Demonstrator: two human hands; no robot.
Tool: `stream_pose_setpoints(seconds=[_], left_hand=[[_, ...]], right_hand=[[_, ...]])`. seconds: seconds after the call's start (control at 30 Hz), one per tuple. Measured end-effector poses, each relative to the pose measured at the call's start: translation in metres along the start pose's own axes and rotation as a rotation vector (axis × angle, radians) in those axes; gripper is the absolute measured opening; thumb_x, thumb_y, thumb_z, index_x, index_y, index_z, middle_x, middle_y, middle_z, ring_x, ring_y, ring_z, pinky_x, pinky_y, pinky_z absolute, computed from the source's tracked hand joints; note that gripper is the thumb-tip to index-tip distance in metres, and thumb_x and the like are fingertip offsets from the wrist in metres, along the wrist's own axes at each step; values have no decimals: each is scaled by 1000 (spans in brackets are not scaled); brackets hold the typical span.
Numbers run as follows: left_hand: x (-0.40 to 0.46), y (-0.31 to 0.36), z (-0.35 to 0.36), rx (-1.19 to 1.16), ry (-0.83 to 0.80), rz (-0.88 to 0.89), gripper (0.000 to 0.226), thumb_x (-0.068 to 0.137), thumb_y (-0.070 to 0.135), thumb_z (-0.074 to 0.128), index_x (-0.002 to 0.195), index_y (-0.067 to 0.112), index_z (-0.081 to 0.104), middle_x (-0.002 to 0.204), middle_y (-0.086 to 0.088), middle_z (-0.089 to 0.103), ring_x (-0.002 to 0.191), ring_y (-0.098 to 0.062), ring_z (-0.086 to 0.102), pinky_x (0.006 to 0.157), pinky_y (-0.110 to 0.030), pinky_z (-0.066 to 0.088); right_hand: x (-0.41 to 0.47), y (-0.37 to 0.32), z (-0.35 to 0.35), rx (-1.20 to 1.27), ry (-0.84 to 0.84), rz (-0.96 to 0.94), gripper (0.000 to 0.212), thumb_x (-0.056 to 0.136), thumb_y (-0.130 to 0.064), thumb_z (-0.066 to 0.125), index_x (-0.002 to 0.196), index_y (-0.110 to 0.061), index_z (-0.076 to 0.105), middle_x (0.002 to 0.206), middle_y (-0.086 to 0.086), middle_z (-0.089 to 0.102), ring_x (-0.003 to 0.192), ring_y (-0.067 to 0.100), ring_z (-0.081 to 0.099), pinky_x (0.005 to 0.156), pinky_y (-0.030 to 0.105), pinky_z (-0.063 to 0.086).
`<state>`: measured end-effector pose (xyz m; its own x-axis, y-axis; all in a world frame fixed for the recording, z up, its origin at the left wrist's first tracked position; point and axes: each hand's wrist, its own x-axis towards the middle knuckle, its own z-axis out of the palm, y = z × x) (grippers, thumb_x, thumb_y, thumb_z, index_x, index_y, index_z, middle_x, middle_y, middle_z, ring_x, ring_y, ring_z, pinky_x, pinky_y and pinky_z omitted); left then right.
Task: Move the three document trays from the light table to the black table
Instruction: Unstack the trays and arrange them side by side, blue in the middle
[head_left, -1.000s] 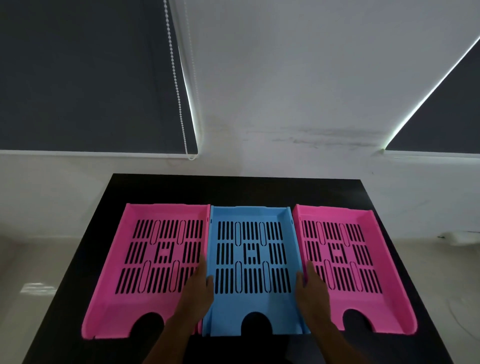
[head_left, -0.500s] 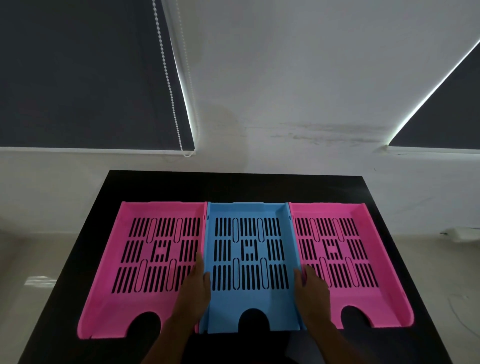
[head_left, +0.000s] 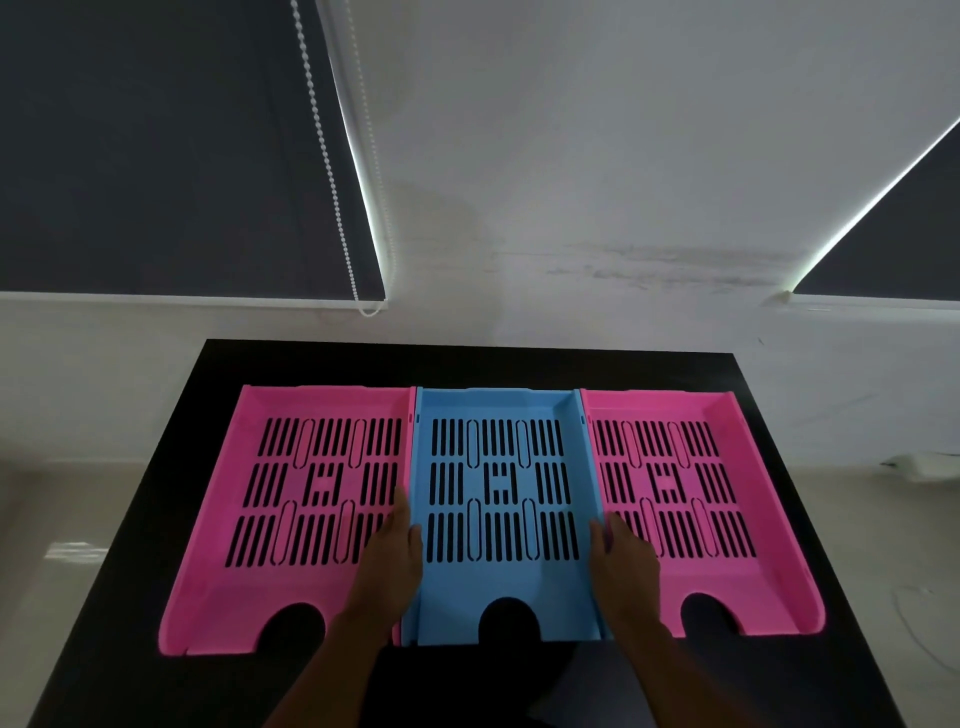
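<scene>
All three trays sit in a row on the black bench now, and you are on the middle one. Your left hand is pressed flat along the left wall of the blue tray, thumb hooked just over the rim, fingers lying on the floor of the left pink tray. Your right hand mirrors it on the right wall, fingers resting over into the right pink tray. Each grip looks loose: palms squeezing the walls from outside, nothing curled fully shut.

That two-sided hold makes sense to me. The blue tray is wedged between its pink neighbours, walls touching on both sides, so clamping the walls lets you steer it straight without knocking either one askew. Its near edge sits roughly level with theirs, the cut-out notch facing you like the other two.

Whether the tray is resting fully on the bench or just skimming it, I cannot tell from here. My read: this is the last placement, nearly done. Watch your fingers as you let go; they lie on the pink trays and could drag them.
</scene>
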<state>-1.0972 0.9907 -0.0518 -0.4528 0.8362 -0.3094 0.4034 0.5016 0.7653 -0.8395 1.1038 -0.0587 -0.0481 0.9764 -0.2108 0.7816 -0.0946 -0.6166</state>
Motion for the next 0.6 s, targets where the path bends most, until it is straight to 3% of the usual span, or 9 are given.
stream_pose_setpoints(seconds=[0.27, 0.47, 0.5, 0.53, 0.57, 0.6], left_hand=[[41, 14, -10, 3, -20, 6, 67, 104, 15, 42, 158, 17, 2, 55, 4, 39, 34, -2, 34, 36, -13, 34], [39, 15, -11, 40, -20, -13, 68, 103, 18, 45, 159, 17, 5, 60, 0, 45, 44, -2, 40, 43, -15, 41], [36, 15, -10, 48, -30, -12, 69, 103, 20, 45, 159, 16, 4, 70, -5, 55, 52, -6, 50, 52, -20, 49], [32, 15, -10, 51, -44, -22, 70, 103, 22, 46, 159, 15, 3, 96, -13, 66, 72, -13, 64, 70, -28, 56], [28, 12, -9, 65, -48, -25, 72, 103, 25, 46, 159, 16, 2, 136, -18, 57, 108, -22, 66, 95, -37, 52], [20, 12, -9, 85, -43, -30, 73, 102, 27, 46, 159, 17, 1, 161, -14, 30, 138, -28, 45, 112, -41, 37]], right_hand=[[34, -19, 3, 29, -8, 18, 28, 105, -21, 48, 78, -26, 52, 63, -2, 59, 44, 2, 53, 37, 10, 43], [34, -21, 3, 45, -20, 14, 24, 105, -21, 49, 82, -21, 54, 64, -4, 57, 45, 1, 52, 37, 10, 42], [34, -22, 1, 54, -20, 10, 24, 105, -21, 50, 82, -21, 54, 64, -4, 57, 46, 2, 51, 37, 10, 42], [34, -24, -3, 60, -28, 9, 23, 105, -21, 51, 82, -21, 54, 65, -4, 56, 48, 3, 51, 38, 11, 41], [34, -24, -6, 68, -33, 4, 22, 104, -20, 52, 83, -20, 54, 66, -4, 56, 50, 6, 53, 41, 11, 41], [30, -27, -12, 80, -33, 7, 20, 104, -20, 53, 85, -19, 55, 68, -3, 58, 54, 10, 57, 47, 12, 43]])
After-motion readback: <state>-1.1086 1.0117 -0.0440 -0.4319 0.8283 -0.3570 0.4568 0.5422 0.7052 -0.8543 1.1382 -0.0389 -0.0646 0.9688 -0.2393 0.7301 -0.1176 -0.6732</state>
